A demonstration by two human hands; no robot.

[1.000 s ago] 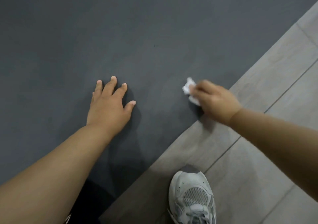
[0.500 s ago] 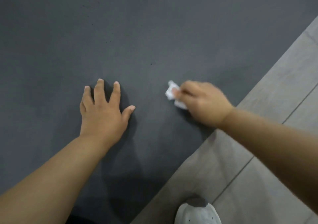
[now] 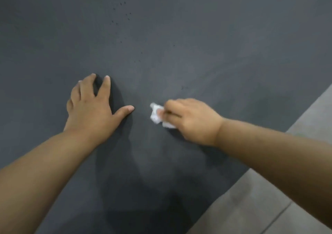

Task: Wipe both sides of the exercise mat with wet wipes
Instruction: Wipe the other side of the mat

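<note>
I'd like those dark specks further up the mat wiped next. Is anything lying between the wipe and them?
Nothing visible does. Bare mat runs from the wet wipe in the right hand up to the dark specks. The left hand rests flat on the mat, left of that path.

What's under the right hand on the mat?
A crumpled white wet wipe sticks out from under the right hand, against the dark mat. The rest of the wipe is covered by the hand.

Both forearms outstretched; left hand (image 3: 91, 108) flat, fingers spread; right hand (image 3: 190, 120) curled round wet wipe (image 3: 155, 117).
</note>
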